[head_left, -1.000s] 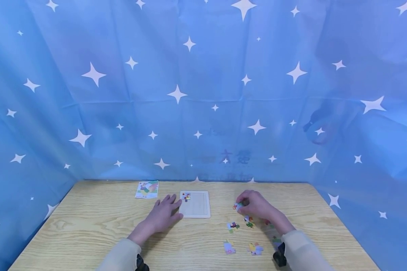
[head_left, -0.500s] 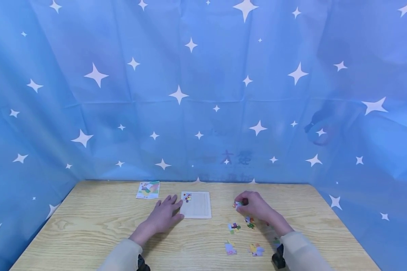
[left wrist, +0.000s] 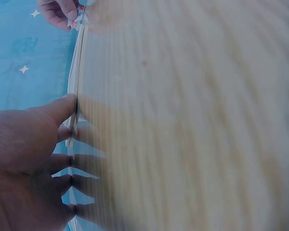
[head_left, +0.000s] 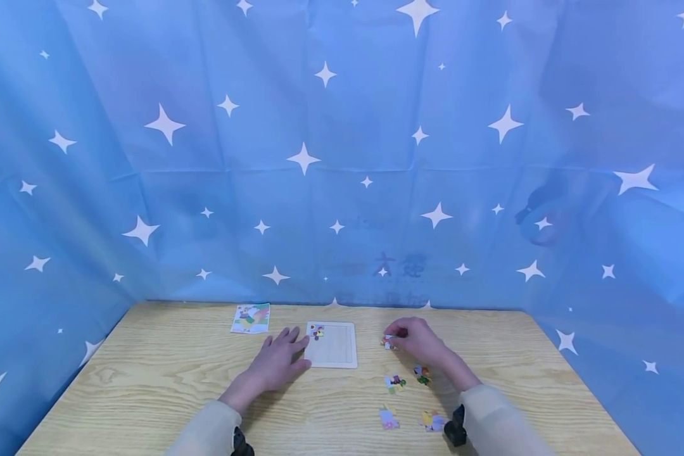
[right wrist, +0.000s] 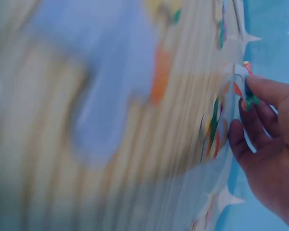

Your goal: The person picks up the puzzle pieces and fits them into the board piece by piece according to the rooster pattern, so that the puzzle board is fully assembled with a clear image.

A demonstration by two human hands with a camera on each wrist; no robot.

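Nearest of all, well to the near side of the white tray (head_left: pixel 354 345), a pale left sleeve (head_left: pixel 205 430) and a pale right sleeve (head_left: pixel 501 421) are showing, each with a dark device at the wrist. To the near right of the tray, a lilac puzzle piece (head_left: pixel 388 418) and a yellow-and-lilac puzzle piece (head_left: pixel 432 420) are lying apart on the wood-grain table (head_left: pixel 120 380). Farther off, right of the tray and slightly nearer than it, a white-and-green puzzle piece (head_left: pixel 395 384) and an orange-and-green puzzle piece (head_left: pixel 422 373) are lying near each other, their printed figures too small to make out. The left hand (head_left: pixel 276 362) is resting just left of the tray, its fingers spreading wide and straight, with thumb and forefinger meeting the tray's left edge. The tray is lying flat, and a small patterned piece (head_left: pixel 316 331) is sitting in its far left corner. The right hand (head_left: pixel 418 342) is pinching a red, white and green puzzle piece (right wrist: pixel 240 79) between curled fingers and thumb, to the right of the tray; whether that piece is touching the table I cannot tell. Beyond the tray's left side, a square picture card (head_left: pixel 251 318) is lying near the table's far edge. Behind the tray, a blue curtain (head_left: pixel 342 126) is hanging, creased and dotted with white stars.
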